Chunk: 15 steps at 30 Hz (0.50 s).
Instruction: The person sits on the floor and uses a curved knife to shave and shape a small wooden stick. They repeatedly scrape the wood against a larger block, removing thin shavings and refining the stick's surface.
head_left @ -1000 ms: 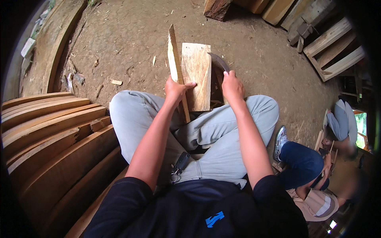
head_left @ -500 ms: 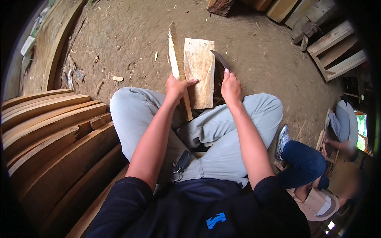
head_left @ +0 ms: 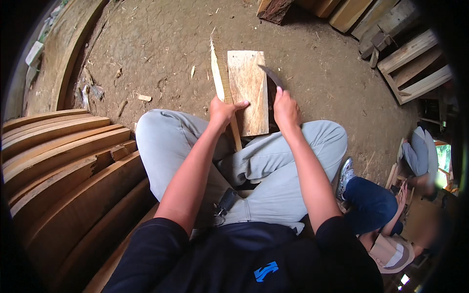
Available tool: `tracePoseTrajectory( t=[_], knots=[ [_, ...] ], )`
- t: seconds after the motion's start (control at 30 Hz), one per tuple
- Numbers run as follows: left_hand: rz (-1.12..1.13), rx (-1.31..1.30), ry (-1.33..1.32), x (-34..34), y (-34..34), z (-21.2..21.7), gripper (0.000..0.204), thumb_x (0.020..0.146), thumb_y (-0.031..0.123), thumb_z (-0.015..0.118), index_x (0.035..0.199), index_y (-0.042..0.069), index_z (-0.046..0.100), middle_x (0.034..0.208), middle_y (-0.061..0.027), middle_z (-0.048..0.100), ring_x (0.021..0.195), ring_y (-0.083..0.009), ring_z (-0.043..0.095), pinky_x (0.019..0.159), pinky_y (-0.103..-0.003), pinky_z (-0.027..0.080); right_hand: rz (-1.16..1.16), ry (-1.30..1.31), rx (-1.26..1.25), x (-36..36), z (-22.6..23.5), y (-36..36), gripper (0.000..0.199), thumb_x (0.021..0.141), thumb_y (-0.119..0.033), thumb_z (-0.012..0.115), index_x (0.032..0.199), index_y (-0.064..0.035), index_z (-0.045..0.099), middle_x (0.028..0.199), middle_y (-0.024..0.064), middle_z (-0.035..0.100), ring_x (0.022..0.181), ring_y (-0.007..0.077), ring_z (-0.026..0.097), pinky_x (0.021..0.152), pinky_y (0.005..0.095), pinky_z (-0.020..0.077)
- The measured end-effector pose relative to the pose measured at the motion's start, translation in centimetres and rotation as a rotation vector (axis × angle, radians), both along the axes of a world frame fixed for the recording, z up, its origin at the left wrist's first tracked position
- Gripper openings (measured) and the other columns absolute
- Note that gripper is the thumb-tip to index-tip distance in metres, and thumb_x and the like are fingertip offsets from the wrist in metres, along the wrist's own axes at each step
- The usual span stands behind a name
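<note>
The left hand (head_left: 223, 113) grasps a long, narrow, pale-yellow wooden strip (head_left: 217, 75) with a ridged edge; the strip lies in its closed fingers, and the thumb reaches right onto the face of a flat, light-brown rectangular wooden board (head_left: 249, 90). The right hand (head_left: 287, 108) is clenched around the handle end of a dark, curved metal blade (head_left: 272, 76), the thumb laid along its base. The strip is just left of the board, in front of the seated person's grey trousers (head_left: 166, 134), and the blade is at the board's upper right side.

The right fist hides the handle, and the left fingers cover the strip's middle. Whether the blade touches the board is hard to make out, as is whatever supports the board from beneath.

The strip's long axis runs away from the person, its splintered far end leaning slightly left and its near end down by the trousers. The board's long axis runs nearly the same way. The blade points forward and left, its tip over the board's right edge.
</note>
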State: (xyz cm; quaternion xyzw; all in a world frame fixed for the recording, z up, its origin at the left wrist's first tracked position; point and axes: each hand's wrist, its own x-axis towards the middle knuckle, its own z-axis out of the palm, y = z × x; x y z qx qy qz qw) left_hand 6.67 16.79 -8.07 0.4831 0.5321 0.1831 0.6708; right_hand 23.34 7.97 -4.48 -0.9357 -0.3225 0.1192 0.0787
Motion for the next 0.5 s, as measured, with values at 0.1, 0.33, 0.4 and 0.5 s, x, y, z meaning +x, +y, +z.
tracePoseTrajectory(
  t=[0.1,0.33,0.4,0.5],
  knots=[
    [-0.017,-0.035,0.006,0.3,-0.8,0.1,0.052,0.066,0.014,0.090,0.108,-0.002,0.064,0.100,-0.0095,0.071,0.087,-0.0168,0.066,0.079,-0.032,0.053,0.052,-0.038,0.024,2.0,-0.8,1.8,0.053,0.102,-0.046,0.033,0.097,-0.0014,0.061,0.092,0.0270,0.068,0.089,0.0454,0.066,0.078,0.0541,0.0524],
    [0.035,-0.003,-0.033,0.4,-0.5,-1.0,0.052,0.069,0.014,0.089,0.111,-0.001,0.064,0.102,-0.0089,0.070,0.089,-0.0172,0.066,0.079,-0.032,0.052,0.093,-0.073,0.043,2.1,-0.5,2.5,0.050,0.102,-0.044,0.035,0.094,-0.0025,0.061,0.085,0.0262,0.068,0.084,0.0446,0.067,0.074,0.0550,0.0530],
    [0.037,0.005,-0.053,0.9,-1.1,-1.1,0.052,0.069,0.014,0.089,0.111,-0.002,0.063,0.102,-0.0091,0.070,0.089,-0.0177,0.066,0.079,-0.032,0.052,0.089,-0.082,0.057,2.6,-0.7,2.3,0.051,0.102,-0.045,0.035,0.094,-0.0026,0.061,0.085,0.0257,0.068,0.085,0.0446,0.067,0.074,0.0545,0.0535],
    [0.040,-0.005,-0.059,0.6,-0.9,-0.9,0.052,0.069,0.014,0.089,0.111,-0.003,0.063,0.102,-0.0097,0.070,0.088,-0.0180,0.066,0.079,-0.032,0.052,0.067,-0.059,0.021,1.0,-1.0,0.4,0.051,0.102,-0.044,0.035,0.092,-0.0022,0.061,0.084,0.0253,0.068,0.084,0.0446,0.067,0.073,0.0535,0.0542]
  ],
)
